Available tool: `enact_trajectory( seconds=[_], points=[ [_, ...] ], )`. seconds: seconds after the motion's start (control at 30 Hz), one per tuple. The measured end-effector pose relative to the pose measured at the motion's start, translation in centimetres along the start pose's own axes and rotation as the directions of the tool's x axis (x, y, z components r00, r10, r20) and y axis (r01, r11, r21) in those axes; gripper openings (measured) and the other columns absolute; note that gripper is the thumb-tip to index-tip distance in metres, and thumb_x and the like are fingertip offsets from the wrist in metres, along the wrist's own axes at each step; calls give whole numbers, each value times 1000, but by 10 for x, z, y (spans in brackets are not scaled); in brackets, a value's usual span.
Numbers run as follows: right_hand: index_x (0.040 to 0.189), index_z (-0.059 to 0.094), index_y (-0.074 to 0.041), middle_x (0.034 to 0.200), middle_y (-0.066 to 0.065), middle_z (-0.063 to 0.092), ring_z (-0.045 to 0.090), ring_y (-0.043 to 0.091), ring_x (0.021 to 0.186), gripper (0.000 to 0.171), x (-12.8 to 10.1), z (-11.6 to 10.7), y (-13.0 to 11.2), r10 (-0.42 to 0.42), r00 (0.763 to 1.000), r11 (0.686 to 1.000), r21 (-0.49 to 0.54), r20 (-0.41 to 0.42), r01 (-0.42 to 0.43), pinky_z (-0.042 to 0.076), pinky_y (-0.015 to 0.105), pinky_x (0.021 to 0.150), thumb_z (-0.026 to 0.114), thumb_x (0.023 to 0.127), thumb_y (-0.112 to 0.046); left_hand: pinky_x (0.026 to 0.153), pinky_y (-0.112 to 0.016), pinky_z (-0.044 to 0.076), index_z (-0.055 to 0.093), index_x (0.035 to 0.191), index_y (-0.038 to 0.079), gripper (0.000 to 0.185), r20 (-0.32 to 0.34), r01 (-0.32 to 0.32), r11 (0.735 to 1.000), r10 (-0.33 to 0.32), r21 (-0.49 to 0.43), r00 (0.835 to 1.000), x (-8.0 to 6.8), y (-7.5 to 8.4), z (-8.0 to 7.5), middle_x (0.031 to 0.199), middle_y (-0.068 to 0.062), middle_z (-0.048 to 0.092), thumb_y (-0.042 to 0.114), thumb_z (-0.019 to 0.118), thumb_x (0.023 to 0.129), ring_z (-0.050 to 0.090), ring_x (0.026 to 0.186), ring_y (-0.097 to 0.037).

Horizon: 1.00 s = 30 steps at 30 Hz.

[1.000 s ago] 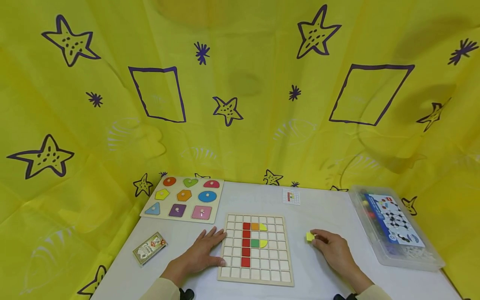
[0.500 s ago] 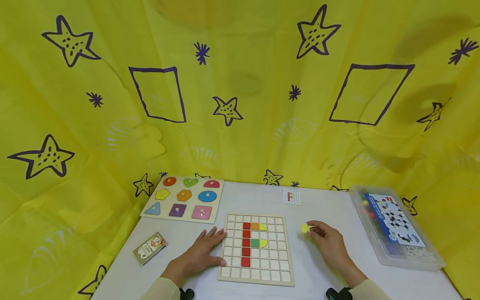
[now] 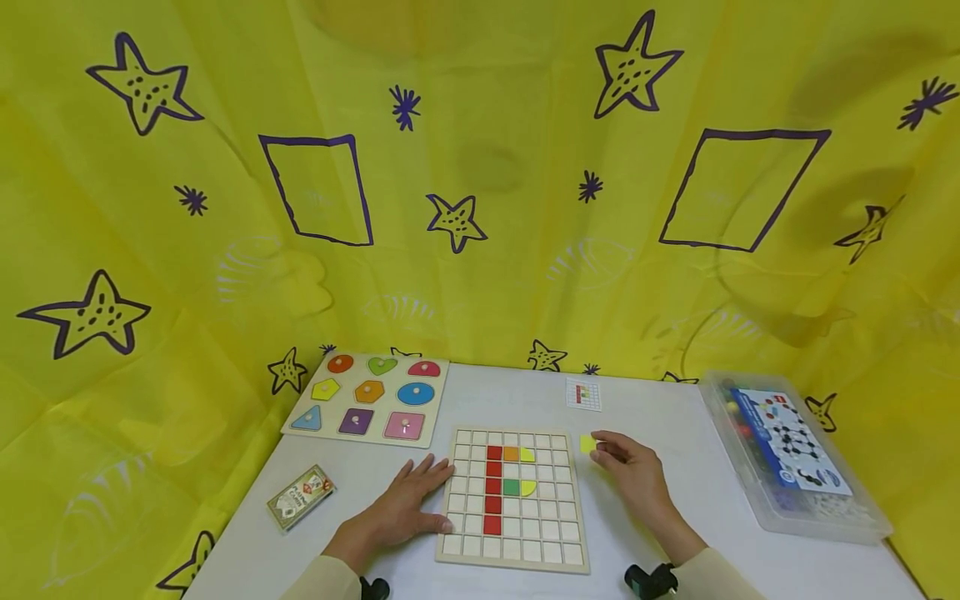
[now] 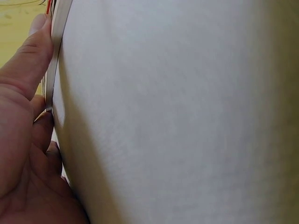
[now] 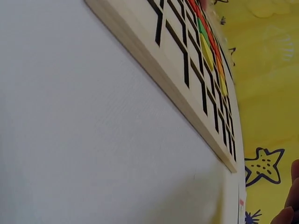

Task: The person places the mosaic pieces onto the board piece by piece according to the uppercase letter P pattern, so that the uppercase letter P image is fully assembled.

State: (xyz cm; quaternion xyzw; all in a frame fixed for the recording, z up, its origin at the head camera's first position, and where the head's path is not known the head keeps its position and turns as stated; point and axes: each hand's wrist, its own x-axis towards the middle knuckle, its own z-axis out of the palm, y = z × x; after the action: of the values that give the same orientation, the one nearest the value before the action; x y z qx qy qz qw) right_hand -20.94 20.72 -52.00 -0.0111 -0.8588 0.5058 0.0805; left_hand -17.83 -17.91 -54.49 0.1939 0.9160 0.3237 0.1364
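Yellow tile (image 3: 587, 443) pinched at right-hand fingers (image 3: 604, 447) tips.

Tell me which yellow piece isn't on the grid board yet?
The small yellow piece pinched in the right hand, just off the grid board at its right edge. The other two yellow pieces already sit in squares beside the orange and green ones.

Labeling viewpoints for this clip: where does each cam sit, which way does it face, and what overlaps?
Head: high, facing forward-down at the table; left hand flat beside the grid board, right hand pinching a yellow tile.
Left wrist: at tabletop level; thumb and palm against the board's edge.
Right wrist: low, looking along the board's side; only fingertips show.
Shared: the grid board appears in all three.
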Motion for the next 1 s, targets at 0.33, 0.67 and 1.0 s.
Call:
enact_trajectory(
  seconds=[0.33,0.67,1.0],
  points=[
    [127,75,-4,109,12,76,63,13,95,30,0,18,-14,30,999,999,44,23,-31,54,14,74,75,97,-5,132,-64,6,45,160,11,90,-1,-4,1000,4,8,1000,1,-2,0,170,-8,39,46,83,87,19,163,-40],
    [123,78,-6,100,7,75,62,15,91,27,2,42,-15,60,997,993,96,58,-65,53,17,71,76,96,-5,132,-64,6,46,160,12,90,1,1,1000,-1,5,1000,0,0,-1,170,-8,39,48,83,87,19,163,-40],
    [119,79,-6,93,4,75,62,16,88,26,3,63,-11,60,993,994,86,99,-69,53,18,67,78,93,-3,132,-64,6,46,160,14,90,2,16,1000,-16,-7,1000,0,-1,0,170,-6,39,47,84,86,19,163,-38]
  ],
)
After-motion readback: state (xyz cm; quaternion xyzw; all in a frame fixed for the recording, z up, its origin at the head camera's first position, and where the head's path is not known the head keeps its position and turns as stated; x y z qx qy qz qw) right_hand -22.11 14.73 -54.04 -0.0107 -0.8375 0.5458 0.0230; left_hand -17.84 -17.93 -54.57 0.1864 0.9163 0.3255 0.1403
